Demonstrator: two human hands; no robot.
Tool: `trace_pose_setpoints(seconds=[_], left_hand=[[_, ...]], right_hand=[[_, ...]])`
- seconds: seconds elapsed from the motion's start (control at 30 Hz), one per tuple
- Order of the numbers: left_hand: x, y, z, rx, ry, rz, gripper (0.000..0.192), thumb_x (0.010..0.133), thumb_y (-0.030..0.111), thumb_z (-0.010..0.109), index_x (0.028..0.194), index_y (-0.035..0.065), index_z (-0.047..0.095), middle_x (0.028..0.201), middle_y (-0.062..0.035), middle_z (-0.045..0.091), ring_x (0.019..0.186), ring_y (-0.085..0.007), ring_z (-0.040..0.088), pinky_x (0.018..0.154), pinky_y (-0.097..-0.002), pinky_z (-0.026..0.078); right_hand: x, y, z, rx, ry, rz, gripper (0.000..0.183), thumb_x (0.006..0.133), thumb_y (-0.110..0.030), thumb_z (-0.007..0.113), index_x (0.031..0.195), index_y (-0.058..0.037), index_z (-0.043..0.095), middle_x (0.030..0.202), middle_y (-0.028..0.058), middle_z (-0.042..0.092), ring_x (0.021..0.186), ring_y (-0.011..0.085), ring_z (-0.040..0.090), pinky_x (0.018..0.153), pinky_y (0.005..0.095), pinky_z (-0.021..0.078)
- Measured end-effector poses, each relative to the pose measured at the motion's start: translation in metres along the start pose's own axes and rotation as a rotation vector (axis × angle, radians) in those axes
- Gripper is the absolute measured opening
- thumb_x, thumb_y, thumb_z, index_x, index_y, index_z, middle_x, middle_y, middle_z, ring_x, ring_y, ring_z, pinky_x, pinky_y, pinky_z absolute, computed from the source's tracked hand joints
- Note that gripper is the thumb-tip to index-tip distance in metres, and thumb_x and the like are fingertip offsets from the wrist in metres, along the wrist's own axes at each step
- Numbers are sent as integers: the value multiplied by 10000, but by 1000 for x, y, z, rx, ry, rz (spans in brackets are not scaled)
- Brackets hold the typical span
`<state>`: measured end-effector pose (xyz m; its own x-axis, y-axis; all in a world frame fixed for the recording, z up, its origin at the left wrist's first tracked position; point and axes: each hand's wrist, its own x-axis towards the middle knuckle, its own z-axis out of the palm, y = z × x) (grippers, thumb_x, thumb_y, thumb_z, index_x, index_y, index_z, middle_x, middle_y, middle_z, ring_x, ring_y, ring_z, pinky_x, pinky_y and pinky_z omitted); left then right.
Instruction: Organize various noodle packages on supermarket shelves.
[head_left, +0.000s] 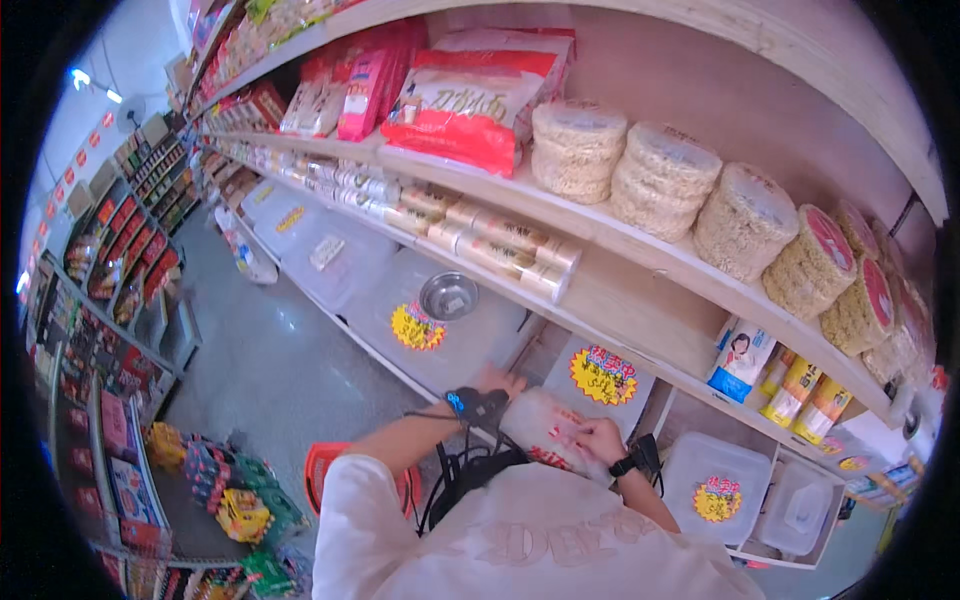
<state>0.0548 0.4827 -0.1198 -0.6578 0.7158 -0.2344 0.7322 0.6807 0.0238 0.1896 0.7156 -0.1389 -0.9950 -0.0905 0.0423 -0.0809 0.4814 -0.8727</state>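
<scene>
A translucent white plastic bag with red print (547, 429) is between my hands, close in front of my shirt. My right hand (600, 441) grips the bag's right side with bent fingers. My left hand (504, 381) is at the bag's upper left, blurred; whether it grips the plastic cannot be told. What the bag contains is unclear. A steel bowl (448, 295) sits on a plastic bin lid (457, 337) beyond my left hand. A lid with a yellow price tag (603, 375) lies just past the bag.
Wooden shelves (645, 315) hold round noodle cakes (746, 221), noodle packets (480, 105) and wrapped noodle rolls (502, 244). A lidded plastic bin (716, 487) stands at the right. A red basket (322, 469) is on the floor behind my left arm. Goods racks (135, 262) line the left.
</scene>
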Motion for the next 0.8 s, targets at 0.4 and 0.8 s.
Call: trace_pose_setpoints(seconds=[0.4, 0.8], left_hand=[[12, -8, -9, -111, 150, 98, 342, 834, 313, 314, 827, 76, 560, 784, -166, 580, 779, -342, 549, 695, -490, 390], [-11, -10, -50, -321, -87, 448, 526, 563, 381, 674, 977, 94, 522, 842, -149, 543, 805, -329, 540, 684, -409, 435]], right_hand=[[14, 23, 4, -59, 4, 110, 202, 675, -238, 658, 754, -52, 657, 568, 83, 588, 469, 105, 515, 480, 265, 416], [4, 9, -1, -109, -97, 63, 304, 685, -392, 651, 844, -133, 669, 631, 87, 610, 517, 142, 546, 516, 274, 421]])
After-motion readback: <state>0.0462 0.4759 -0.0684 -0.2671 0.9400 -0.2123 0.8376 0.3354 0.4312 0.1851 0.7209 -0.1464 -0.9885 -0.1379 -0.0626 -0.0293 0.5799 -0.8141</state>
